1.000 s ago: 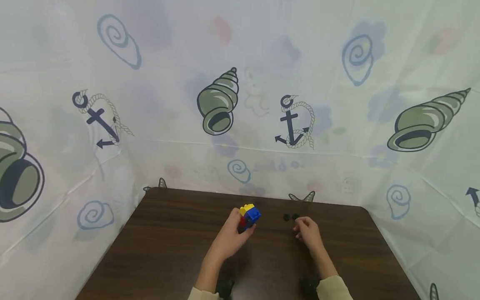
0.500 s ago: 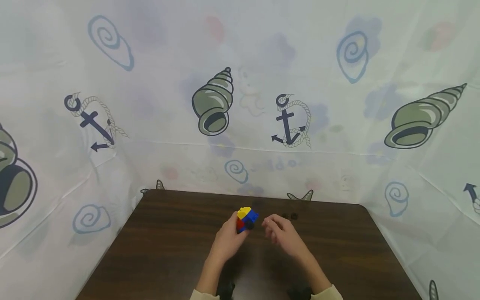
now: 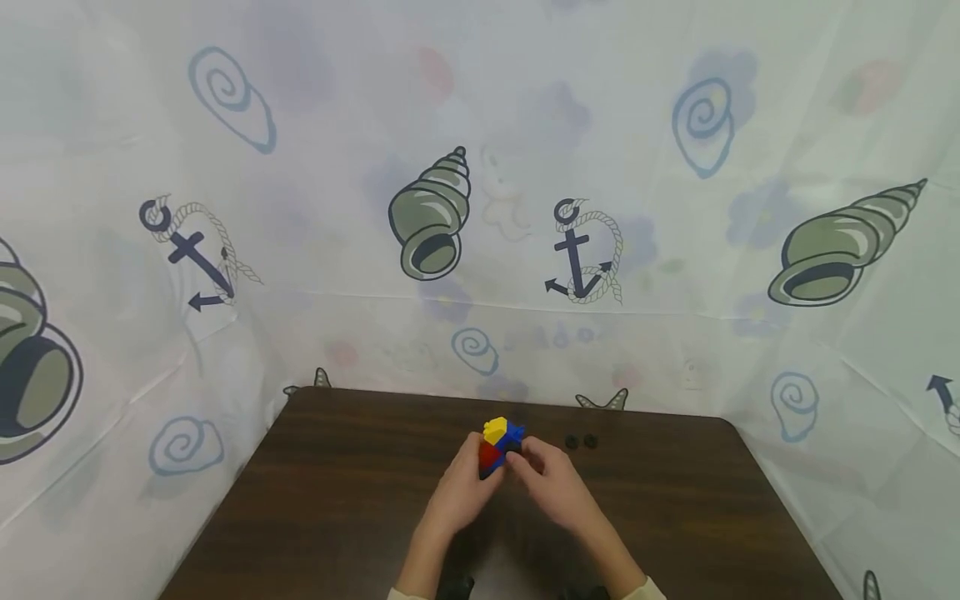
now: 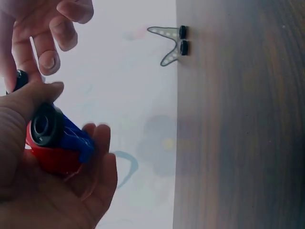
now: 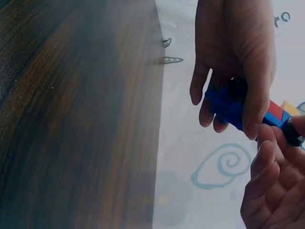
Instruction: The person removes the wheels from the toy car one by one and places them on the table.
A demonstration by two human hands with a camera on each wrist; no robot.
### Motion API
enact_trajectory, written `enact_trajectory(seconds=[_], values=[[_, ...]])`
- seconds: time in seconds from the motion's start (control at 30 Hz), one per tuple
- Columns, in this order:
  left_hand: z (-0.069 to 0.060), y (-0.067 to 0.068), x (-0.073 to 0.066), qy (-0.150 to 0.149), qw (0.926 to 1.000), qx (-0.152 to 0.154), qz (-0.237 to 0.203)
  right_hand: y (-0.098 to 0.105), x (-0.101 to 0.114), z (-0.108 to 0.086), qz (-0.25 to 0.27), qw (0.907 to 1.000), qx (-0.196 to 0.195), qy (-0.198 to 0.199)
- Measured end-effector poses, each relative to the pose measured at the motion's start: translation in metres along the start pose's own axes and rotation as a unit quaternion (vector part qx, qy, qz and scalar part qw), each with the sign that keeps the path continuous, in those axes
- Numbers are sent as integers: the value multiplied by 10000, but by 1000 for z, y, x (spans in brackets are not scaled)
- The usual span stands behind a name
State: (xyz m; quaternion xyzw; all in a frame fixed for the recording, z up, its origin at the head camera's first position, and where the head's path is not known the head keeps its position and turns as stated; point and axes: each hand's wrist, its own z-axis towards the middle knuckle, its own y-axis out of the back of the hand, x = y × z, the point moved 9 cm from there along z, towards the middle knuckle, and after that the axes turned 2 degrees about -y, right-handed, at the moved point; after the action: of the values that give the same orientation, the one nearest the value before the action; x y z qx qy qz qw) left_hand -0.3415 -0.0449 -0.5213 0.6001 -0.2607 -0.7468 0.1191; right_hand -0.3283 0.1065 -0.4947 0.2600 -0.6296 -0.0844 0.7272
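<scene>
The left hand (image 3: 459, 493) is gripping the toy (image 3: 501, 444), its thumb pressing over the top and its fingers curling around the red and blue bricks, so the toy is resting between thumb and fingers, raised above the table (image 3: 360, 475). One black wheel (image 4: 44, 126) is sitting on the toy's side, just beside the left thumb. The right hand (image 3: 553, 485) is pinching another wheel (image 5: 292, 132) between thumb and fingertip at the toy, its other fingers bending loosely; whether that wheel is joining the bricks, the views are not showing clearly. Two loose wheels (image 3: 581, 442) are lying side by side near the table's far edge. Behind, a cloth (image 3: 337, 125) is displaying printed shells and anchors, while faint letter-like marks (image 3: 562, 336) are appearing too blurred to read.
</scene>
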Motion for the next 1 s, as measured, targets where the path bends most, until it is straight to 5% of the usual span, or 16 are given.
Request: enact_trajectory(seconds=[0.17, 0.3, 0.53, 0.83, 1.0], values=[[1, -2, -5, -238, 9966, 374, -692, 4, 10, -2, 162, 9995, 67, 278], [-3, -3, -12, -320, 9845, 780, -1536, 2, 18, -6, 447, 9967, 382, 565], [-10, 3, -8, 414, 9578, 689, -2759, -6, 25, -10, 558, 9902, 1031, 763], [-11, -4, -1, 949, 9396, 890, -3165, -21, 27, -14, 132, 9849, 1608, 629], [-10, -1, -6, 794, 9470, 601, -3055, -18, 26, -12, -479, 9902, 1232, 444]])
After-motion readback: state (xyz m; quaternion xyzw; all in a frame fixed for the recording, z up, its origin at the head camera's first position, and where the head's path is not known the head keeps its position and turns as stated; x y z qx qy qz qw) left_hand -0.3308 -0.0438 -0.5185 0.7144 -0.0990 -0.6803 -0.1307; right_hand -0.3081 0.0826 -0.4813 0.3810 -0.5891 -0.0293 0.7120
